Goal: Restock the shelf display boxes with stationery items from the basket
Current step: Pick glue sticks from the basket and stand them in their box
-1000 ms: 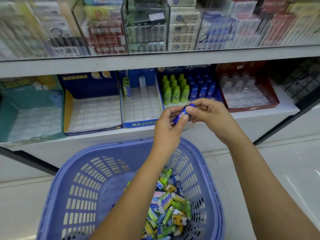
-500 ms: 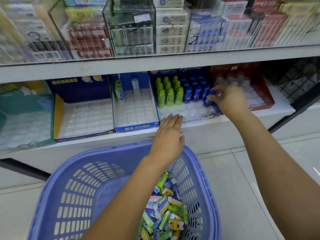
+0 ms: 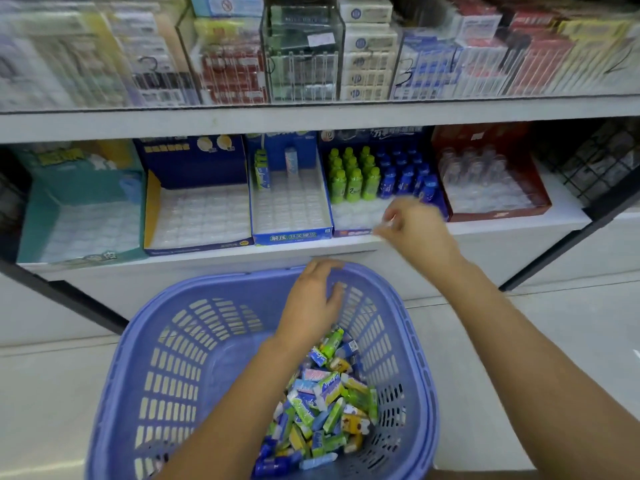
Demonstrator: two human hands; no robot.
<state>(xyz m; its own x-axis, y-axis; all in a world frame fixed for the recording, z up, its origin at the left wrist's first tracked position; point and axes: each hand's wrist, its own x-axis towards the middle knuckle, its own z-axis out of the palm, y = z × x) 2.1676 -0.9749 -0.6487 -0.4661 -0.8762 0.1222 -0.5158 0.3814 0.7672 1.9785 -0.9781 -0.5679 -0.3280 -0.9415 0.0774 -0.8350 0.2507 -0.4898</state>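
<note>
Stationery pieces (image 3: 322, 403), small colourful wrapped blocks, lay heaped in the lilac slotted plastic basket (image 3: 145, 327) under our slack-fingered left hand (image 3: 313, 303); we judged them light, stiff, best pinched across the sides, while the grip of our blurred right hand (image 3: 419, 233) could not be told.

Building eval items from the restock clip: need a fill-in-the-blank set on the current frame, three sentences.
1. The left hand is over the ____, where loose stationery items lie.
2. In the display box behind the right hand, the green bottles stand to the ____ of the blue bottles.
3. The neighbouring box on its right is ____.
Missing words: basket; left; red.
</note>
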